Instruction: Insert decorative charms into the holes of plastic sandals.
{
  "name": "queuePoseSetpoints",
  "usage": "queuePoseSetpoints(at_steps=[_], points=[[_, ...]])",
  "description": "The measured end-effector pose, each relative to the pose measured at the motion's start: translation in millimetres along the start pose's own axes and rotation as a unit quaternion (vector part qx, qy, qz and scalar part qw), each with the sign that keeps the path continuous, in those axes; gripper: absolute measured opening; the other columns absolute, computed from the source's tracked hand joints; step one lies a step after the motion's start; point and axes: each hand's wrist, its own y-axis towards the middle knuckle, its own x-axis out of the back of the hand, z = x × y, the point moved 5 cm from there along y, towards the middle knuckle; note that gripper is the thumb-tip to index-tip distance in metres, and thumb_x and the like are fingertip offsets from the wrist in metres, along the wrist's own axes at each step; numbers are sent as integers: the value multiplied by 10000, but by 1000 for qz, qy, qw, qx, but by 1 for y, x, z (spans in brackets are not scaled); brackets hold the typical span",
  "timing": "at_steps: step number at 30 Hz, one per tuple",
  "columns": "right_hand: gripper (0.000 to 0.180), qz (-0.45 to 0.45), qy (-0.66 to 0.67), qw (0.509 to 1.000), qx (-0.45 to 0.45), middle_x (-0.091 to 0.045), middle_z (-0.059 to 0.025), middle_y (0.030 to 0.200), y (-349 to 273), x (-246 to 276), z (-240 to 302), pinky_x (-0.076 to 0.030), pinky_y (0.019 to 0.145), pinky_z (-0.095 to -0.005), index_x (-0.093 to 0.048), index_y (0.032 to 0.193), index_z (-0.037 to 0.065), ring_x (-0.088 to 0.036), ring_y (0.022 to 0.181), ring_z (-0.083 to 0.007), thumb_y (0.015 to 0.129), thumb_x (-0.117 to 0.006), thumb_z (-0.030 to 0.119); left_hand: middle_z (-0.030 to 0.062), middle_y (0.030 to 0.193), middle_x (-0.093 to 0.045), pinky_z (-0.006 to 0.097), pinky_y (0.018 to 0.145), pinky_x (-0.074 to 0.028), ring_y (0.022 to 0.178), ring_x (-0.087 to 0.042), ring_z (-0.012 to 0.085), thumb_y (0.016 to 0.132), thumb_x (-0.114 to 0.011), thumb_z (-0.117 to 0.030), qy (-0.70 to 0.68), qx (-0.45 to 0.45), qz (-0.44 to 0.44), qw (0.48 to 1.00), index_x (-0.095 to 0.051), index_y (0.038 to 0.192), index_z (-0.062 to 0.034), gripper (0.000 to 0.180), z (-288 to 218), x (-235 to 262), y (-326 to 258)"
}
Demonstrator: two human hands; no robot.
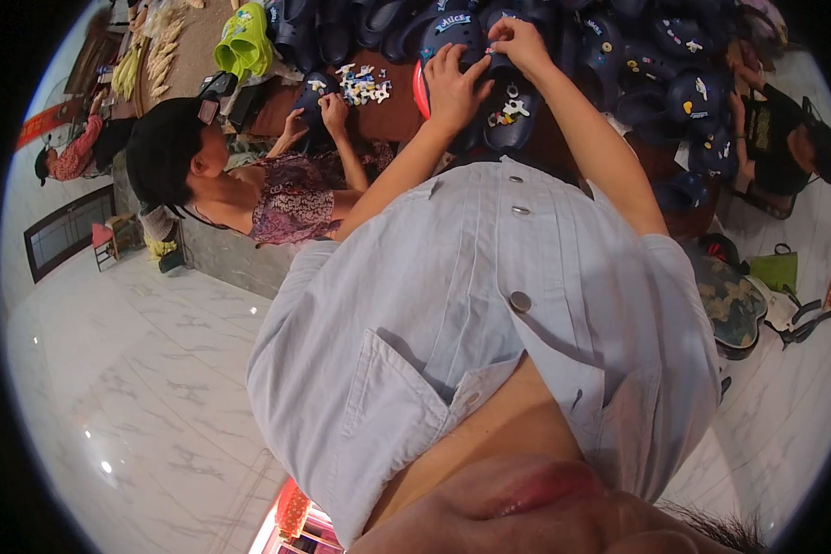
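Dark blue clogs cover the table before me. My left hand [454, 90] rests with bent fingers on one clog [441, 35], which bears a lettered charm on its top, and seems to grip it. Beside it, my right hand [519, 44] is closed in a pinch at the clog's edge, on a tiny pink-and-white charm [489, 52]. Just below my hands lies another clog [508, 135] with several white and yellow charms [510, 113] on it. A red rounded object [422, 90] shows partly behind my left hand.
To my left, a person in a black cap [171, 152] handles a dark clog [314, 97] near a pile of loose charms [365, 85]. Lime-green clogs [243, 42] stand farther back. Another person [785, 138] sits at the right, beside more decorated clogs [697, 97].
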Motion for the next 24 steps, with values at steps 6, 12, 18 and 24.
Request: queuePoseSetpoints(at_steps=[6,12,18,24], points=[[106,-148,109,971,156,-625,-31,853,-77,48,20,-483,747,-257,-660,876,29,-613,812,-126,781,-705,34,127,1197,-575,479,959,-392,1196,-486,358,700,-811,-292,-54,-1,22,998,-690,1157,-222,477,9,13,9],[127,-158,-71,962,210,-603,-76,995,-143,57,18,-449,828,-376,-665,877,73,-545,980,-292,753,-678,51,110,1103,-605,424,952,-442,1119,-536,331,757,-754,-118,-111,42,-43,992,-703,1096,-129,343,29,45,8],[185,-93,-181,929,309,-520,-80,1255,-160,32,44,-415,921,-402,-664,890,91,-472,1117,-307,716,-721,65,118,1054,-636,380,859,-504,1005,-616,298,774,-706,-31,-124,99,-26,987,-711,1052,-104,287,49,57,-16],[268,-66,-243,915,316,-399,-48,1445,-158,19,46,-323,1021,-466,-661,919,136,-333,1319,-304,683,-787,154,114,1021,-656,375,795,-523,939,-649,300,787,-679,-23,-120,129,-1,984,-711,1030,-95,256,44,64,-26]])
